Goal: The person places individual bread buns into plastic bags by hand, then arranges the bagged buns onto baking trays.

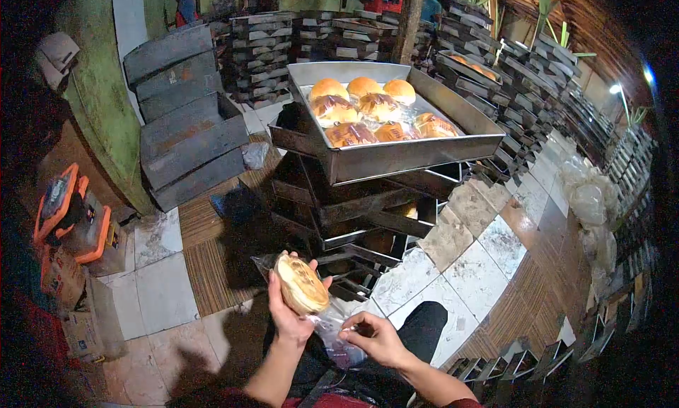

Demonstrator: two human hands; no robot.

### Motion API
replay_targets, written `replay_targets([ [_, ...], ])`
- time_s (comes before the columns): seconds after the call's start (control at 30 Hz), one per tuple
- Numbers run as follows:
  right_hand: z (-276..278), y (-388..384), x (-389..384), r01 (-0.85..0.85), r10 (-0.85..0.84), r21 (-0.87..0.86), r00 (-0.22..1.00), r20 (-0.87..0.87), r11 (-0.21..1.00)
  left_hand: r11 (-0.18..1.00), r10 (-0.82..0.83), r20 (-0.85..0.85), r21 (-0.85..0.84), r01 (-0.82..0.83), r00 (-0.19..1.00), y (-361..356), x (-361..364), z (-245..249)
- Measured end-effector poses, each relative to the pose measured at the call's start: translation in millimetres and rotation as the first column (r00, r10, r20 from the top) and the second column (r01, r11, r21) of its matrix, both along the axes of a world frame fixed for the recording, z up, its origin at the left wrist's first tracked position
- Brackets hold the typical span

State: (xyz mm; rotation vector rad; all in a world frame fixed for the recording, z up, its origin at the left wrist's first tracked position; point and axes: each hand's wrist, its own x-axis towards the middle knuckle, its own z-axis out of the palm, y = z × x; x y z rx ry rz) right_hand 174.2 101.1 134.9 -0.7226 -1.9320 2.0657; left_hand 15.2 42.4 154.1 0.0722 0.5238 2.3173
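Note:
My left hand [291, 312] is closed around a round bread bun [302, 286], tilted upright with a pale, browned face toward me. Clear film shows beside the bun and below it, though how far it covers the bread is hard to tell. Just to the right, my right hand [373, 337] has its thumb and fingers pinched at the edge of the clear plastic bag [338, 343], which hangs above my lap. Beyond both hands a metal tray [417, 169] holds several buns: bare, glossy ones [329, 90] at the back and ones in printed wrappers [351, 133] in front.
Under the tray stands a crisscrossed stack of dark trays [353, 208]. More trays [191, 135] are piled at the left, with orange-edged boxes [95, 231] nearer me. Tall tray stacks [544, 89] line the right and back. Plastic bags [590, 196] lie at the right. A person [431, 8] is far back.

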Motion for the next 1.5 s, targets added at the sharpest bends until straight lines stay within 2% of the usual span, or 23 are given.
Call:
replay_targets([
  [0.1,17.4,-7.2,-2.7,-0.015,0.086,0.718,0.994,-0.062,0.695,0.999,-0.031,-0.028,0.017,0.031,0.999,-4.1,-0.7,-4.1],
  [0.13,18.6,-7.3,-3.1,-0.014,0.083,0.717,0.995,-0.062,0.697,0.999,-0.043,-0.05,0.006,0.044,0.998,-4.4,-0.2,-4.2],
  [0.2,22.0,-9.8,-2.7,-0.382,0.11,0.765,0.917,0.383,0.519,0.997,-0.07,0.003,-0.018,0.07,0.998,-5.6,0.4,-8.2],
  [0.27,13.2,-21.6,2.0,-0.355,0.437,0.719,0.896,0.079,0.598,0.995,-0.089,0.059,-0.038,0.091,0.994,-1.1,-3.2,-21.0],
  [0.3,50.2,-18.8,6.3,-0.811,0.851,0.415,0.506,0.141,0.413,0.985,0.079,-0.061,-0.15,-0.088,0.995,6.2,-9.3,-35.3],
  [0.33,55.3,-13.8,12.1,-0.813,0.852,0.41,0.505,0.139,0.415,0.931,0.23,-0.194,-0.24,-0.273,0.954,6.9,-13.5,-44.2],
  [0.37,58.8,-7.6,17.7,-0.757,0.774,0.432,0.606,0.183,0.49,0.933,0.288,0.186,-0.275,-0.232,0.939,8.4,-32.4,-36.6],
  [0.47,64.5,6.1,28.4,-0.54,0.463,0.514,0.84,0.283,0.666,0.999,0.022,0.061,0.037,-0.025,0.998,-5.4,-39.3,-32.4],
  [0.53,49.5,27.5,16.3,0.164,-0.034,0.736,0.982,-0.188,0.657,0.973,-0.225,0.19,-0.011,0.232,0.956,-6.5,10.5,4.5],
  [0.6,32.3,41.8,8.5,0.278,-0.141,0.278,0.893,-0.427,0.92,0.658,-0.721,0.182,-0.12,0.743,0.668,-31.1,36.0,-5.6],
  [0.63,29.7,43.1,8.3,0.401,-0.377,-0.021,0.839,-0.392,0.916,0.683,-0.635,0.202,-0.303,0.664,0.746,-34.2,27.5,-8.9],
  [0.67,28.5,50.8,11.1,0.349,-0.385,-0.161,0.84,-0.382,0.923,0.797,-0.457,-0.003,-0.445,0.408,0.89,-33.3,20.9,-9.2],
  [0.73,24.1,44.8,-1.1,0.201,-0.304,-0.256,0.828,-0.472,0.945,0.882,-0.336,-0.349,-0.441,0.163,0.875,-38.9,2.8,-9.8],
  [0.8,-2.9,14.5,-3.7,0.237,-0.286,-0.224,0.933,-0.217,0.945,0.904,-0.335,-0.353,-0.381,0.193,0.873,-49.2,-2.0,-15.6],
  [0.87,-35.9,-11.2,-12.2,0.058,-0.092,-0.221,0.985,-0.144,0.973,0.706,-0.482,-0.555,-0.705,-0.076,0.678,-64.9,-10.4,-54.3],
  [0.97,-91.9,-44.1,-23.8,0.306,-0.312,-0.074,0.946,-0.093,0.949,0.461,-0.505,-0.621,-0.781,-0.421,0.599,-80.4,-12.2,-86.7],
  [1.07,-91.1,-47.8,-37.9,0.481,-0.48,0.142,0.876,-0.042,0.865,0.501,-0.479,-0.741,-0.671,-0.546,0.471,-77.8,-11.5,-86.1],
  [1.2,-23.6,-24.3,-45.4,0.523,-0.478,0.45,0.85,-0.221,0.724,0.593,-0.111,-0.693,-0.621,-0.512,0.713,-59.7,-5.2,-46.3],
  [1.27,7.9,-22.7,-36.4,0.609,-0.366,0.64,0.793,-0.487,0.469,0.661,-0.087,-0.779,-0.512,-0.549,0.621,-69.0,-5.7,-35.4],
  [1.33,0.1,-24.2,-31.6,0.696,-0.317,0.593,0.715,-0.623,0.405,0.785,0.013,-0.99,-0.075,-0.615,0.137,-66.2,-12.9,-20.1],
  [1.4,-18.3,-13.1,-23.1,0.362,-0.166,0.762,0.931,-0.325,0.537,0.791,-0.091,-0.976,-0.192,-0.58,0.198,-77.7,-14.2,-33.1],
  [1.43,-12.1,-17.9,-14.9,0.331,-0.298,0.528,0.943,-0.149,0.782,0.838,-0.199,-0.961,-0.267,-0.475,0.189,-85.1,-15.6,-34.2],
  [1.5,3.0,-22.3,-10.6,0.389,-0.243,0.599,0.919,-0.312,0.7,0.887,-0.33,-0.927,-0.369,-0.277,0.179,-87.4,-16.5,-17.7],
])
